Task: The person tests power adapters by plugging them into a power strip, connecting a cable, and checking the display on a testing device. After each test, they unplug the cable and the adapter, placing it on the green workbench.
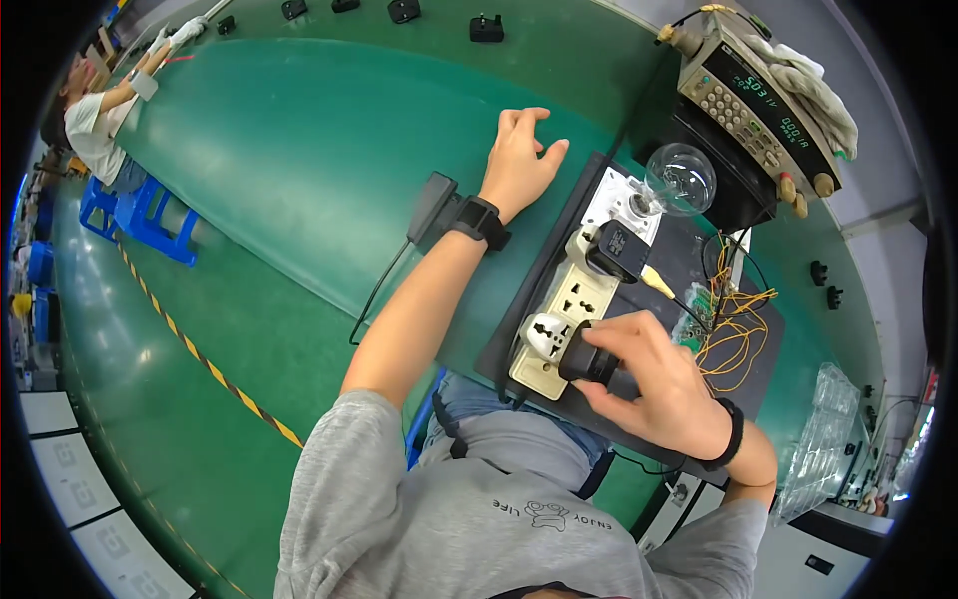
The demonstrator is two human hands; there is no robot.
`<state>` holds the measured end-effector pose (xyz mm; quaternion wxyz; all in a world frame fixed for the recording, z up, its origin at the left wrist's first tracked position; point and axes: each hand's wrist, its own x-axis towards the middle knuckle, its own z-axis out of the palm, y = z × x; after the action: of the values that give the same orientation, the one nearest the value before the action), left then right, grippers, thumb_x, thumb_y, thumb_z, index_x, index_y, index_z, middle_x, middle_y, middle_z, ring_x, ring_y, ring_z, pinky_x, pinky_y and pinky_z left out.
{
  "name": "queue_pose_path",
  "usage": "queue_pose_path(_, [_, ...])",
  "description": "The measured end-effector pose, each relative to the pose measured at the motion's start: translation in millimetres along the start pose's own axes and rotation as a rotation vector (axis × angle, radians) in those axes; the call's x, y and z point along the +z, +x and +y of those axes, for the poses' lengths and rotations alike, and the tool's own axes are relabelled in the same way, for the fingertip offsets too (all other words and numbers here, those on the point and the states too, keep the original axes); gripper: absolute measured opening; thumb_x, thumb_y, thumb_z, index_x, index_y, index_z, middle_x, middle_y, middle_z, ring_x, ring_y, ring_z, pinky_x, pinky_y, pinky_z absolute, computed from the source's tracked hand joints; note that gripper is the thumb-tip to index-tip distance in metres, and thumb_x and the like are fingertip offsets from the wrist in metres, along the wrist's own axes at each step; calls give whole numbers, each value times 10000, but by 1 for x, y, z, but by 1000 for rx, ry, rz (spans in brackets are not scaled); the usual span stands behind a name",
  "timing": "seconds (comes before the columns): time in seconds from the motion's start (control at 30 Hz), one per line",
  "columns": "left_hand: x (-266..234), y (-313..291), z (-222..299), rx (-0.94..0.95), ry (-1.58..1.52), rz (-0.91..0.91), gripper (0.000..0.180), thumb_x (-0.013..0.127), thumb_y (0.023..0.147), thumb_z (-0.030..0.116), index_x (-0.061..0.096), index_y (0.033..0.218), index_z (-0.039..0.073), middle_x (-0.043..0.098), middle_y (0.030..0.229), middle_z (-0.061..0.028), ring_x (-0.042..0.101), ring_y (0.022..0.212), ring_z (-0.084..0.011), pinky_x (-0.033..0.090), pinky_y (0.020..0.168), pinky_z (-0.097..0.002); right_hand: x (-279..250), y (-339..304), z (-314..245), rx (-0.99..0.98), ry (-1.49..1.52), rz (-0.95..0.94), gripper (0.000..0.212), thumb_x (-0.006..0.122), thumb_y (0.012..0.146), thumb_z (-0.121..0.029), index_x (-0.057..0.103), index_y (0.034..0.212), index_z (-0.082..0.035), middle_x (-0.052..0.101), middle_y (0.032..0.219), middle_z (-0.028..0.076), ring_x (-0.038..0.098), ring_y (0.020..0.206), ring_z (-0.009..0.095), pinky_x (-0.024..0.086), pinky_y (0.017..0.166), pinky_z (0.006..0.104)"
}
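Note:
My right hand (pixel 664 384) grips a black plug-in power adapter (pixel 587 359) between thumb and fingers, right at the near end of a cream power strip (pixel 582 290). Whether its pins sit in a socket is hidden. Farther along the strip, a second black adapter (pixel 619 250) is plugged in, with a yellow-ended plug (pixel 657 282) at its side. Over the green tabletop, my left hand (pixel 522 165) holds nothing, its fingers loosely bent and apart. By the left wrist lies a black box-shaped adapter (pixel 433 207) with a cord.
Beyond the strip, a glass bulb (pixel 681 180) stands in a white socket near a bench meter (pixel 758 105). Tangled yellow wires (pixel 738 339) and a circuit board (pixel 696 311) lie to the right. Several adapters (pixel 486 28) line the far side. A co-worker (pixel 100 120) sits at far left.

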<state>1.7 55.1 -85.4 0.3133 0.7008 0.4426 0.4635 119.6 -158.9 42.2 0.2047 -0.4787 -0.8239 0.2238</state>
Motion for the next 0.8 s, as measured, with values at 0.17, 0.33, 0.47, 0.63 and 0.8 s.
queue_pose_path(0.17, [-4, -2, 5, -31, -19, -37, 393, 636, 793, 202, 499, 1105, 8, 452, 1090, -137, 579, 763, -224, 495, 714, -349, -3, 12, -11, -3, -77, -66, 459, 733, 692, -56, 541, 1093, 58, 544, 1010, 146, 618, 766, 256, 518, 597, 315])
queue_pose_path(0.33, [-4, -2, 16, -64, -60, -95, 364, 634, 799, 251, 543, 1053, 8, 490, 1078, -138, 585, 750, -225, 497, 718, -350, 5, 24, -14, -22, -236, -119, 432, 699, 743, -136, 551, 1121, 12, 541, 1015, 130, 605, 686, 248, 493, 525, 323])
queue_pose_path(0.47, [-10, 0, 23, -60, -175, -242, 346, 652, 812, 272, 612, 1016, -5, 607, 945, -91, 560, 740, -125, 469, 706, -252, 8, 24, -16, 3, -241, -96, 406, 706, 737, -153, 576, 1091, -3, 566, 1012, 118, 610, 677, 244, 491, 544, 322])
queue_pose_path(0.63, [-25, 3, 45, -99, -420, -570, 284, 661, 810, 193, 612, 1025, 15, 600, 988, -39, 550, 825, -95, 465, 704, -230, 1, 13, 23, -12, -84, 279, 338, 755, 671, -139, 631, 953, 0, 625, 910, 106, 607, 786, 269, 463, 691, 335])
queue_pose_path(0.8, [-40, -5, 65, 125, -389, -942, 521, 796, 629, 181, 590, 1096, 74, 581, 1063, -8, 495, 965, -134, 394, 858, -287, -11, -5, 58, 178, -399, 371, 189, 726, 698, -133, 657, 828, -13, 622, 734, 77, 533, 620, 223, 362, 680, 318])
